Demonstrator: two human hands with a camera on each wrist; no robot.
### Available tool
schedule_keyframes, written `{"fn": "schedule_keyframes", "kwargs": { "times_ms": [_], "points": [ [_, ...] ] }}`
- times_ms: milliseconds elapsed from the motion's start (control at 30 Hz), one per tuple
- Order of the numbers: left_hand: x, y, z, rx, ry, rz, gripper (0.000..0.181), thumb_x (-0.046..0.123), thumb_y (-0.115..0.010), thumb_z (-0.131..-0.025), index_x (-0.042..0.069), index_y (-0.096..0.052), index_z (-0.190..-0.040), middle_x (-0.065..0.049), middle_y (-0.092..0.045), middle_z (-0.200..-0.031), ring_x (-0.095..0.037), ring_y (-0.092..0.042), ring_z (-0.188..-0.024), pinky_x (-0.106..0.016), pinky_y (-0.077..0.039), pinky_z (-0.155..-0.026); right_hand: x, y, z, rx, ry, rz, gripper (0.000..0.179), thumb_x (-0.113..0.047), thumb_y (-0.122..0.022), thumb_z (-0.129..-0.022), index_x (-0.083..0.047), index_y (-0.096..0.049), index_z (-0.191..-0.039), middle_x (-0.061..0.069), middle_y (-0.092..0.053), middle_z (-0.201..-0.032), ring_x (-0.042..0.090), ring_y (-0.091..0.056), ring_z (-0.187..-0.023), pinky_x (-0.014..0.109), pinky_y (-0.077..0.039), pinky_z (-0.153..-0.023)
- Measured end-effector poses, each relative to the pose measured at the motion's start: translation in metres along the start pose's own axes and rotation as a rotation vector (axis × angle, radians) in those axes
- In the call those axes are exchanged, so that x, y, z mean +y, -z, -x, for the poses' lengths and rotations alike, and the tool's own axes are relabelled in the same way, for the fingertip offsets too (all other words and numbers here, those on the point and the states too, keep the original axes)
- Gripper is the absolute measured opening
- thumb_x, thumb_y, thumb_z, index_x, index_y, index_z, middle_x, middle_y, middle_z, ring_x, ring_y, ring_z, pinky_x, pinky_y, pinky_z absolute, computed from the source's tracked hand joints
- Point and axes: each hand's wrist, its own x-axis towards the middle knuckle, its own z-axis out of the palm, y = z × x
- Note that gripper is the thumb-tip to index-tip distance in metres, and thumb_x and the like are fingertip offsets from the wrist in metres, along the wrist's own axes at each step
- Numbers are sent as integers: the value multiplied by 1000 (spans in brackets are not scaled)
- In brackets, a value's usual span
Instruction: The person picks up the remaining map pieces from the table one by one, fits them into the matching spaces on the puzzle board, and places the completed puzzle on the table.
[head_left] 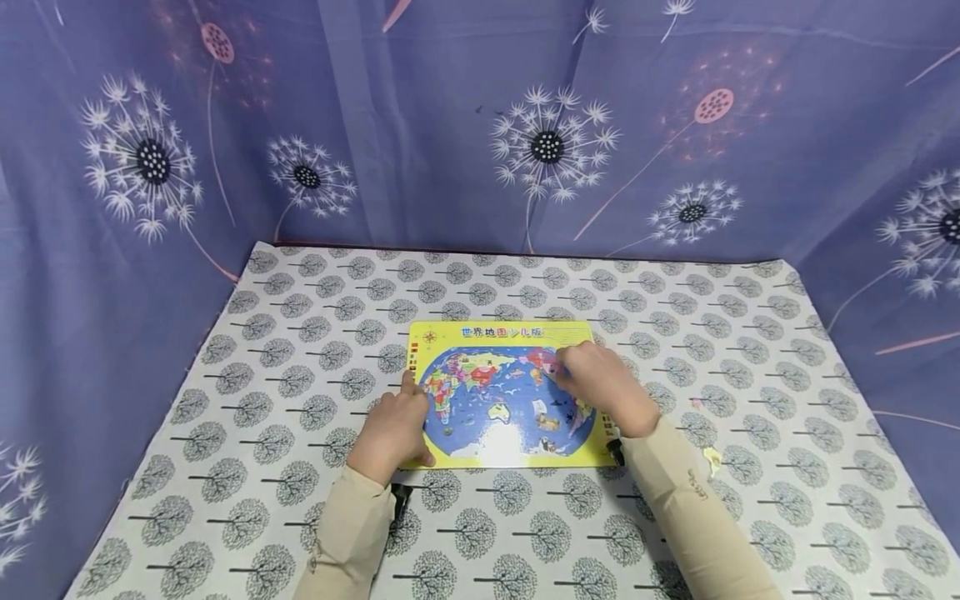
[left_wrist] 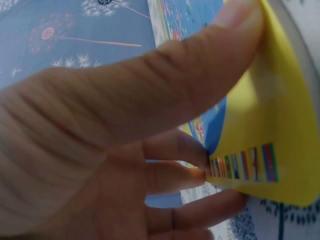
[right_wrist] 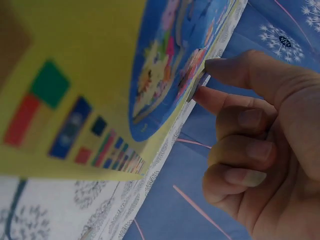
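A yellow-bordered world map puzzle board (head_left: 577, 330) with a blue oval map lies on the tabletop. My left hand (head_left: 393, 425) rests at its lower left corner. In the left wrist view the thumb (left_wrist: 175, 75) lies on the board's yellow border, and the fingers touch its side edge. My right hand (head_left: 606, 382) is over the upper right of the map. The right wrist view shows its thumb and index finger pinching a thin puzzle piece (right_wrist: 196, 88) at the map surface, the other fingers curled in. Most of the piece's face is hidden.
A tree-patterned white cloth (head_left: 262, 467) covers the table. A small yellow scrap (head_left: 712, 459) lies to the right of the board, near the right forearm. Purple dandelion-print curtains (head_left: 435, 125) hang behind and at both sides.
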Motion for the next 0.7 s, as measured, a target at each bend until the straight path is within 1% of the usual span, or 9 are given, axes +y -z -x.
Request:
{"fn": "schedule_keyframes", "kwargs": {
  "times_ms": [67, 233, 367, 533, 700],
  "points": [
    [0, 0, 0, -2, 4, 3, 86, 21, -100, -56, -13, -62, -125, -38, -27, -155, -43, -59, -93, -51, -55, -82, 0, -1, 0, 0, 0, 2, 6, -5, -75, -87, -3, -71, -82, -2, -59, -66, 12, -53, -56, 26, -50, -56],
    [0, 0, 0, -8, 16, 13, 94, 21, -100, -56, -14, -57, -132, -37, -26, -156, -46, -59, -100, -53, -54, -86, 0, -1, -1, 10, 21, 8, 8, -2, -75, -85, -4, -70, -79, -3, -57, -63, 11, -50, -54, 25, -48, -53],
    [0, 1, 0, -5, 17, 16, 96, 22, -100, -56, -14, -55, -134, -37, -26, -156, -45, -59, -100, -52, -54, -87, -1, 0, -2, 9, 29, 22, 10, -1, -75, -84, -5, -69, -77, -4, -55, -62, 12, -49, -53, 25, -47, -53],
    [0, 2, 1, 0, 11, 14, 95, 21, -100, -56, -14, -56, -133, -37, -26, -156, -43, -59, -96, -51, -55, -84, -2, -1, -3, -7, 14, 32, 13, -2, -75, -84, -6, -66, -75, -3, -54, -62, 13, -48, -54, 26, -45, -53],
    [0, 2, 2, -4, 9, 22, 94, 20, -100, -56, -15, -57, -132, -38, -26, -156, -46, -59, -99, -52, -54, -85, -2, -2, -4, -22, 6, 34, 10, -4, -76, -85, -5, -68, -79, -3, -56, -63, 13, -49, -55, 26, -46, -54]
  ]
}}
